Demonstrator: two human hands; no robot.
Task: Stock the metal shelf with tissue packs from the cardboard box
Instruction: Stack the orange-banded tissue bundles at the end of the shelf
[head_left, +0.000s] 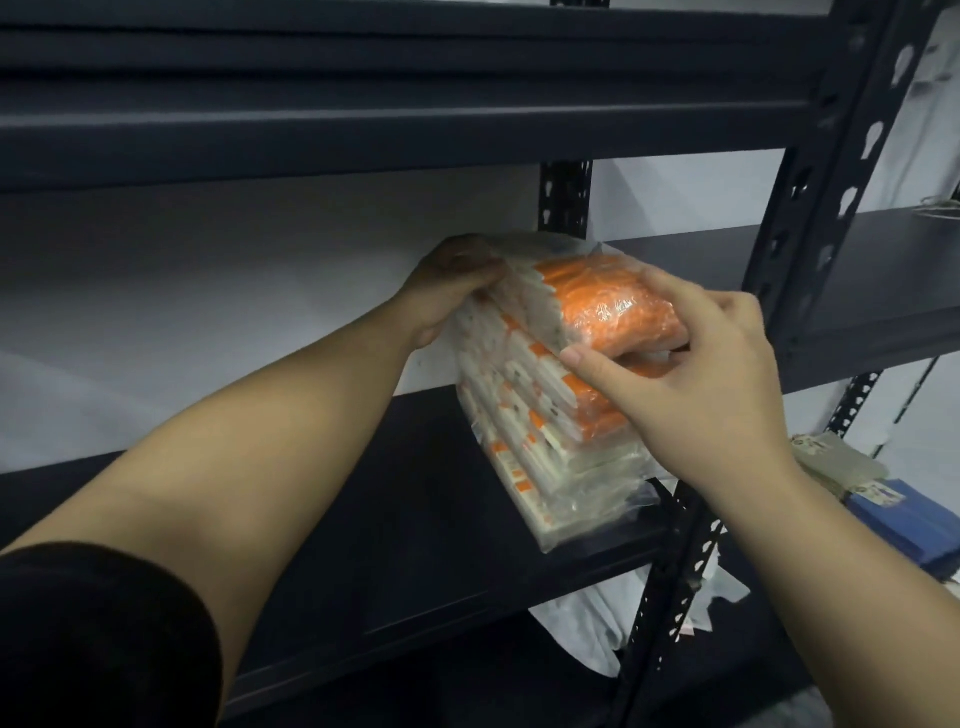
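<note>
Tissue packs (545, 395) on metal shelf (415, 519), upright post (670, 561) beside.

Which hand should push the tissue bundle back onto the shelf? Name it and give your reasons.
Probably the right hand. It grips the near orange end of the tissue bundle, which overhangs the shelf board toward its front edge. The left hand holds the far top corner, suited to steadying rather than pushing.
</note>
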